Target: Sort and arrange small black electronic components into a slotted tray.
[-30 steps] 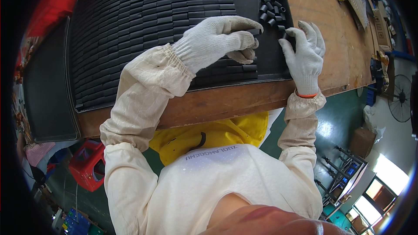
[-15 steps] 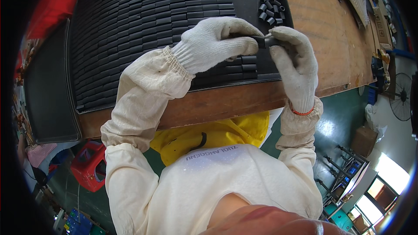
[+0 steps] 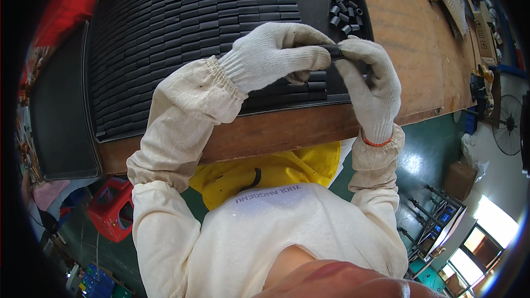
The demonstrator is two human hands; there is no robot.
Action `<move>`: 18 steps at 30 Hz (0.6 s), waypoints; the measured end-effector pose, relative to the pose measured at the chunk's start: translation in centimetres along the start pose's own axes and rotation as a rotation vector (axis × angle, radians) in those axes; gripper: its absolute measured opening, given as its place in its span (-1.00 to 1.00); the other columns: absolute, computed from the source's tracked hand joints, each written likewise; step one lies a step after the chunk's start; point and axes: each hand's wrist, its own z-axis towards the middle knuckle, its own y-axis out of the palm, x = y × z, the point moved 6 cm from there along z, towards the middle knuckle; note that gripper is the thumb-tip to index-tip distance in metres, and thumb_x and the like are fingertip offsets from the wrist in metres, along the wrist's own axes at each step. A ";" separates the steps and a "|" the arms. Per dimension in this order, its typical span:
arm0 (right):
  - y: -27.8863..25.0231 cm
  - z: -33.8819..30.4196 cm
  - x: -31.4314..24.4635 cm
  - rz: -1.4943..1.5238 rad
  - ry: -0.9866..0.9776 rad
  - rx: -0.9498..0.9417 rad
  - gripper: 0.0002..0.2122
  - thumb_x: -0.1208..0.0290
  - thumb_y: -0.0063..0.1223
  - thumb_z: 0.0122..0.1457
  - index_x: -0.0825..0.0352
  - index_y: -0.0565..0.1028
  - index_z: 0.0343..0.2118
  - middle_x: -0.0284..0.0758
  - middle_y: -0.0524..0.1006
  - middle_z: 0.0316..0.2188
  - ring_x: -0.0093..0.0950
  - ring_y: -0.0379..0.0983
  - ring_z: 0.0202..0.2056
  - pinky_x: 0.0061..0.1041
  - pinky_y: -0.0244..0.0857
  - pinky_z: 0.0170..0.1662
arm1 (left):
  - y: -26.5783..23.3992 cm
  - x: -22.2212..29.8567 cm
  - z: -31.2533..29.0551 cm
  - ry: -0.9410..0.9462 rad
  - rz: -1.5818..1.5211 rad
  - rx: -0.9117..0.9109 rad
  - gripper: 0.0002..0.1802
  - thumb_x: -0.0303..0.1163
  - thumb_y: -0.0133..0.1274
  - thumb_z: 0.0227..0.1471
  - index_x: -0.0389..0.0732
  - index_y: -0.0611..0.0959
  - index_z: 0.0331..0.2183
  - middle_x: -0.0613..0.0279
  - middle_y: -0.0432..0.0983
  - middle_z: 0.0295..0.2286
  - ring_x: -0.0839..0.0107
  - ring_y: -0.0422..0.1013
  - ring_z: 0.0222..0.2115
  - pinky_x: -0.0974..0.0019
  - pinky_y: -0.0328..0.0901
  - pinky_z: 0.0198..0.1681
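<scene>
Both my hands wear white knit gloves and meet over the right part of a black tray (image 3: 326, 100). My left hand (image 3: 270, 52) pinches a short black tube (image 3: 333, 51) between thumb and fingers. At its right end, my right hand (image 3: 375, 74) closes thumb and fingertips; whether they hold a second tube there is hidden by the glove. Beneath and left of my hands, rows of black tubes (image 3: 182, 38) lie end to end across the tray. Loose short black tubes (image 3: 343, 14) with open ends are heaped along the tray's far right side.
The tray rests on a wooden table (image 3: 408, 38) whose near edge runs before my body. Another black tray (image 3: 58, 105) stands at the left. A red stool (image 3: 112, 209) is on the green floor at lower left; a fan (image 3: 508, 124) stands at right.
My right hand has shifted slightly left, closer to my left hand. The gap that showed between the black pieces at my fingertips no longer shows. My left hand has barely moved.
</scene>
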 end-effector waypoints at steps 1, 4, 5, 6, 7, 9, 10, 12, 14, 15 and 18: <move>0.1 0.2 -0.3 -0.029 -0.029 -0.011 -0.77 0.61 0.29 0.08 0.32 0.58 -0.17 -0.27 0.59 -0.19 -0.43 0.56 -0.17 -0.53 0.44 -0.08 | 0.1 0.1 -0.1 0.014 -0.016 -0.012 -0.56 -0.20 0.18 0.19 -0.27 0.59 0.01 0.37 0.58 -0.38 0.66 0.48 -0.43 0.55 0.46 -0.36; 0.2 0.2 -0.5 -0.088 -0.047 -0.026 -0.76 0.60 0.31 0.05 0.30 0.59 -0.19 -0.28 0.59 -0.19 -0.41 0.57 -0.16 -0.53 0.45 -0.09 | 0.1 -0.1 0.1 0.026 -0.049 -0.031 -0.57 -0.21 0.17 0.20 -0.27 0.59 0.01 0.37 0.58 -0.37 0.68 0.45 -0.43 0.56 0.44 -0.36; 0.1 0.2 -0.5 -0.116 -0.039 -0.031 -0.76 0.60 0.32 0.04 0.28 0.60 -0.20 -0.29 0.60 -0.19 -0.40 0.57 -0.16 -0.52 0.46 -0.09 | 0.2 -0.2 0.3 0.026 -0.063 -0.034 -0.57 -0.22 0.17 0.21 -0.27 0.59 0.02 0.37 0.58 -0.37 0.68 0.44 -0.43 0.57 0.42 -0.35; 0.2 0.1 -0.5 -0.110 -0.038 -0.032 -0.76 0.60 0.32 0.04 0.28 0.60 -0.20 -0.29 0.60 -0.19 -0.40 0.57 -0.16 -0.52 0.46 -0.09 | 0.2 -0.1 0.2 0.022 -0.061 -0.030 -0.57 -0.22 0.17 0.21 -0.27 0.59 0.02 0.37 0.58 -0.37 0.68 0.44 -0.43 0.57 0.42 -0.35; 0.2 0.0 -0.5 -0.142 -0.042 -0.020 -0.75 0.58 0.33 0.03 0.27 0.60 -0.20 -0.30 0.60 -0.19 -0.38 0.56 -0.15 -0.48 0.45 -0.06 | 0.2 0.1 0.1 0.023 0.034 -0.010 -0.58 -0.24 0.16 0.21 -0.27 0.59 0.02 0.36 0.59 -0.36 0.68 0.43 -0.43 0.58 0.41 -0.35; 0.1 0.0 -0.6 -0.178 -0.044 -0.008 -0.75 0.56 0.33 0.01 0.25 0.60 -0.20 -0.32 0.60 -0.19 -0.35 0.56 -0.14 -0.43 0.44 -0.02 | 0.2 0.2 0.1 0.023 0.127 0.006 -0.58 -0.25 0.16 0.21 -0.27 0.59 0.02 0.36 0.59 -0.36 0.68 0.42 -0.42 0.58 0.40 -0.34; 0.2 0.2 -1.4 -0.322 -0.146 -0.037 -0.74 0.54 0.33 0.01 0.23 0.60 -0.20 -0.34 0.61 -0.20 -0.34 0.55 -0.13 -0.37 0.40 0.04 | 0.3 0.2 0.2 0.025 0.185 -0.007 -0.57 -0.25 0.16 0.21 -0.27 0.58 0.03 0.35 0.59 -0.34 0.67 0.43 -0.42 0.58 0.40 -0.33; 0.4 0.3 -1.7 -0.462 -0.249 -0.068 -0.74 0.51 0.33 0.00 0.21 0.61 -0.20 -0.35 0.61 -0.21 -0.32 0.54 -0.11 -0.30 0.37 0.10 | 0.5 0.1 0.2 0.024 0.244 -0.018 -0.56 -0.24 0.17 0.20 -0.27 0.58 0.04 0.33 0.59 -0.32 0.66 0.44 -0.41 0.58 0.40 -0.32; 0.5 0.3 -1.2 -0.512 -0.310 -0.074 -0.72 0.50 0.32 -0.02 0.18 0.60 -0.19 -0.37 0.61 -0.23 -0.33 0.52 -0.08 -0.20 0.24 0.21 | -0.3 0.4 0.0 0.107 0.235 0.145 -0.52 -0.19 0.18 0.19 -0.25 0.58 0.05 0.30 0.59 -0.29 0.64 0.45 -0.40 0.57 0.41 -0.31; 0.3 0.4 -1.1 -0.514 -0.310 -0.075 -0.72 0.50 0.32 -0.02 0.18 0.60 -0.19 -0.37 0.61 -0.23 -0.33 0.52 -0.08 -0.20 0.24 0.21 | -0.6 0.5 0.1 0.104 0.141 0.187 -0.50 -0.14 0.17 0.18 -0.24 0.58 0.05 0.28 0.59 -0.26 0.65 0.44 -0.40 0.54 0.41 -0.30; 1.2 0.0 0.0 -0.767 -0.325 -0.210 -0.71 0.56 0.28 -0.03 0.16 0.60 -0.19 -0.37 0.60 -0.26 -0.36 0.49 -0.04 -0.16 0.16 0.26 | -1.5 0.9 0.2 0.037 0.190 0.271 -0.52 -0.13 0.15 0.20 -0.22 0.59 0.05 0.31 0.57 -0.28 0.67 0.42 -0.40 0.53 0.41 -0.30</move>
